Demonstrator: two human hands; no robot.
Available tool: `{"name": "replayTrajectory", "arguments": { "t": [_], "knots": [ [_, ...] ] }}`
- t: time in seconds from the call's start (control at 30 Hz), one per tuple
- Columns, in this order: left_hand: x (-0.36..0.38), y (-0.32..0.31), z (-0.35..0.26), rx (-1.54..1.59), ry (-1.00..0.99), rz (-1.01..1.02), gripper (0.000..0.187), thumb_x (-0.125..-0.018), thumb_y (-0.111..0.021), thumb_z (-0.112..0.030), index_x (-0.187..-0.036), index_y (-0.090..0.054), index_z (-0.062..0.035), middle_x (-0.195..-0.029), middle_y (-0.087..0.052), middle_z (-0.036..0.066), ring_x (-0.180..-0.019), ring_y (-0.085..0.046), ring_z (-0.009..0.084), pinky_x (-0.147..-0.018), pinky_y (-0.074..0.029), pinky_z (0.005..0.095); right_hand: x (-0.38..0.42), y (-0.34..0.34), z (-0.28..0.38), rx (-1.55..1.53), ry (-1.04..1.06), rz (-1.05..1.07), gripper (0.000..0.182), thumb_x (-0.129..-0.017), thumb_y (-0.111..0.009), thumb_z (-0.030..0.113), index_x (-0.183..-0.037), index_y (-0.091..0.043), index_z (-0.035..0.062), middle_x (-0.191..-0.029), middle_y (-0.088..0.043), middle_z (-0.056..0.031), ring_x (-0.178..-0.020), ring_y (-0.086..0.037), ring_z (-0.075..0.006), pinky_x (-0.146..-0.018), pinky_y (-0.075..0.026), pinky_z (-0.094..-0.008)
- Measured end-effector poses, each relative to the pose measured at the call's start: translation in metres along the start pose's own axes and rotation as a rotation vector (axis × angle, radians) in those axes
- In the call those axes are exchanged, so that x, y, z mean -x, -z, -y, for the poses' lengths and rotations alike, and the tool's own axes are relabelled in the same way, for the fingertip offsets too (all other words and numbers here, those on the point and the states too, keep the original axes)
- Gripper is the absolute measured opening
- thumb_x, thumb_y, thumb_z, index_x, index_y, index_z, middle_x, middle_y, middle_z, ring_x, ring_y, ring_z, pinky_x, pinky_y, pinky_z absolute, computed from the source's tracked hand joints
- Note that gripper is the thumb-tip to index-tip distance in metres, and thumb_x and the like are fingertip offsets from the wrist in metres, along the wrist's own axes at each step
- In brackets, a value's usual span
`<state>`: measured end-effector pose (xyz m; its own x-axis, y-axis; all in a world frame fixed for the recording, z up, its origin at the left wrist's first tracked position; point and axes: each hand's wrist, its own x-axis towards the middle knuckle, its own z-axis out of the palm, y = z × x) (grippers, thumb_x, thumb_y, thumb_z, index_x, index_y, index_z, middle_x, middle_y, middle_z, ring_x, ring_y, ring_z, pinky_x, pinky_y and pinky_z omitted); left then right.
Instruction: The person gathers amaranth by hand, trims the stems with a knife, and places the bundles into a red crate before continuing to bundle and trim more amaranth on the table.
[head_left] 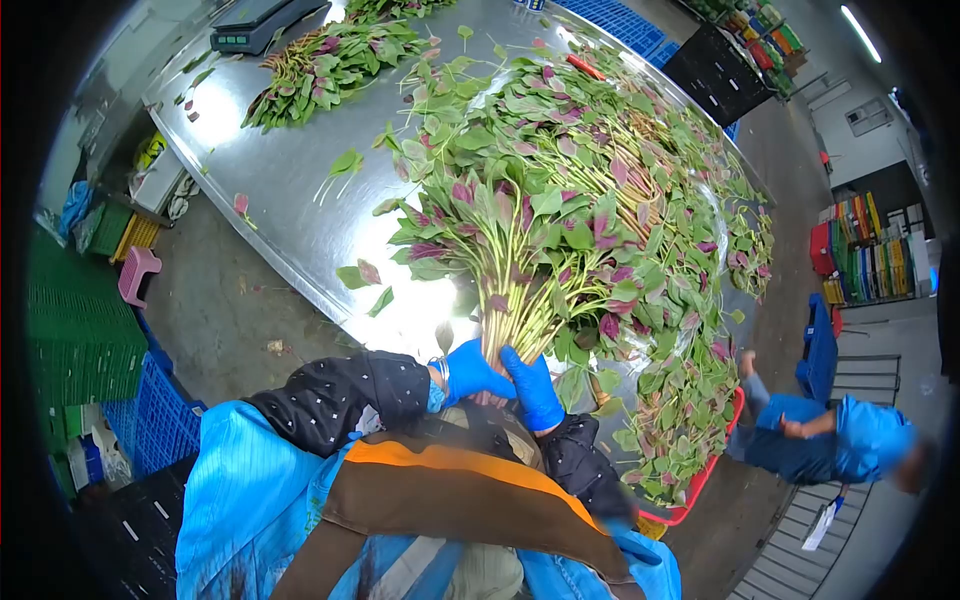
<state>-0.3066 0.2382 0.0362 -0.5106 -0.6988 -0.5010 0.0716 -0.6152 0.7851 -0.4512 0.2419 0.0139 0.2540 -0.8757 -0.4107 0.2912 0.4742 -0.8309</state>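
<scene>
Both of my hands wear blue gloves and meet around the stems of one bunch of red-and-green leafy vegetable [515, 285]. My left hand [470, 372] wraps the stems from the left side, and my right hand [533, 388] closes on them from the right. The leaves fan out away from me, over the steel table [250, 185]. A large loose heap of the same leafy stems [620, 170] spreads to the right of the bunch. A red-handled object [585, 67] lies on the heap near its far side.
Another leafy pile [335, 65] and a scale [250, 25] are at the table's far left. A red crate [700, 490] stands at the right edge, under leaves. A person in blue [840, 440] is at the right. Green crates [80, 320] and a pink stool [137, 275] are left.
</scene>
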Motion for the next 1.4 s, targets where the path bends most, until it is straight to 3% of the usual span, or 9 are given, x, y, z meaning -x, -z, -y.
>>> {"name": "replayTrajectory", "arguments": {
  "t": [0.17, 0.27, 0.4, 0.67, 0.77, 0.83, 1.03, 1.17, 1.4],
  "knots": [
    [0.02, -0.011, -0.022, 0.016, -0.102, -0.118, 0.032, -0.067, -0.074, -0.009, -0.093, -0.056, -0.002, -0.061, -0.057, 0.005, -0.047, -0.054, 0.0107, -0.041, -0.041, 0.0216, 0.013, 0.035, 0.045, 0.305, -0.106, -0.226, 0.045, -0.079, -0.068, 0.017, -0.117, -0.048, 0.0026, -0.095, -0.054, -0.0038, -0.081, -0.051, -0.0098, -0.066, -0.043, -0.0257],
    [0.02, -0.013, -0.017, 0.044, -0.102, -0.157, 0.039, -0.066, -0.074, -0.008, -0.099, -0.055, -0.002, -0.063, -0.058, 0.005, -0.047, -0.053, 0.0098, -0.042, -0.041, 0.0214, 0.03, 0.019, 0.081, 0.822, 0.596, -0.403, 0.045, -0.073, -0.071, 0.014, -0.112, -0.051, 0.0031, -0.085, -0.051, -0.0031, -0.073, -0.048, -0.0105, -0.061, -0.04, -0.026],
    [0.019, -0.018, -0.013, 0.004, -0.126, -0.19, 0.047, -0.065, -0.075, -0.008, -0.106, -0.052, -0.002, -0.07, -0.059, 0.005, -0.05, -0.053, 0.0092, -0.043, -0.043, 0.022, 0.004, -0.012, 0.109, 1.047, 0.758, -0.387, 0.038, -0.069, -0.071, 0.011, -0.104, -0.056, 0.0058, -0.079, -0.051, -0.0051, -0.07, -0.051, -0.0173, -0.062, -0.042, -0.0269],
    [0.025, -0.014, -0.02, 0.157, -0.208, -0.192, 0.053, -0.064, -0.077, -0.009, -0.11, -0.05, -0.0036, -0.075, -0.061, 0.005, -0.052, -0.055, 0.0097, -0.045, -0.044, 0.0225, 0.051, 0.05, 0.101, 0.761, -0.378, 0.651, 0.019, -0.071, -0.065, 0.01, -0.089, -0.063, 0.0057, -0.08, -0.062, -0.0104, -0.067, -0.059, -0.0238, -0.06, -0.047, -0.0332],
    [0.024, -0.013, -0.019, 0.132, -0.157, -0.167, 0.055, -0.063, -0.078, -0.009, -0.111, -0.05, -0.0039, -0.075, -0.061, 0.005, -0.052, -0.055, 0.0095, -0.045, -0.045, 0.0228, 0.055, 0.122, 0.088, 1.958, 0.258, -0.051, 0.023, -0.068, -0.069, 0.01, -0.09, -0.063, 0.0091, -0.083, -0.061, -0.0072, -0.062, -0.055, -0.0175, -0.059, -0.046, -0.0276],
    [0.018, -0.012, -0.015, 0.107, -0.164, -0.168, 0.055, -0.063, -0.078, -0.008, -0.11, -0.05, -0.0037, -0.075, -0.061, 0.006, -0.052, -0.055, 0.0094, -0.045, -0.045, 0.0229, 0.053, 0.082, 0.11, 1.262, 0.295, -0.281, 0.026, -0.069, -0.07, 0.009, -0.093, -0.061, 0.0092, -0.083, -0.06, -0.0079, -0.061, -0.055, -0.0168, -0.057, -0.045, -0.0278],
    [0.023, -0.016, -0.02, 0.072, -0.141, -0.196, 0.05, -0.064, -0.077, -0.01, -0.106, -0.052, -0.0019, -0.071, -0.061, 0.005, -0.051, -0.055, 0.0093, -0.044, -0.045, 0.0221, 0.03, -0.006, 0.078, 0.99, 0.459, -0.176, 0.02, -0.072, -0.068, 0.009, -0.091, -0.06, 0.0059, -0.079, -0.06, -0.0076, -0.06, -0.057, -0.0161, -0.056, -0.045, -0.0272],
    [0.027, -0.011, -0.022, 0.115, -0.114, -0.136, 0.045, -0.065, -0.073, -0.005, -0.105, -0.052, -0.0019, -0.073, -0.06, 0.006, -0.049, -0.053, 0.0102, -0.042, -0.042, 0.0231, 0.041, 0.041, 0.098, 1.005, -0.048, 0.638, 0.017, -0.074, -0.067, 0.01, -0.09, -0.064, 0.006, -0.067, -0.059, -0.0059, -0.061, -0.06, -0.0149, -0.057, -0.046, -0.0261],
    [0.022, -0.015, -0.019, 0.126, -0.139, -0.148, 0.04, -0.066, -0.076, -0.01, -0.098, -0.055, -0.0032, -0.068, -0.06, 0.005, -0.049, -0.055, 0.0099, -0.043, -0.044, 0.0216, 0.023, -0.003, 0.122, 0.793, 0.32, -0.137, 0.025, -0.069, -0.071, 0.008, -0.093, -0.062, 0.0055, -0.075, -0.057, 0.0016, -0.056, -0.047, -0.0063, -0.054, -0.041, -0.0223]
  ]
}}
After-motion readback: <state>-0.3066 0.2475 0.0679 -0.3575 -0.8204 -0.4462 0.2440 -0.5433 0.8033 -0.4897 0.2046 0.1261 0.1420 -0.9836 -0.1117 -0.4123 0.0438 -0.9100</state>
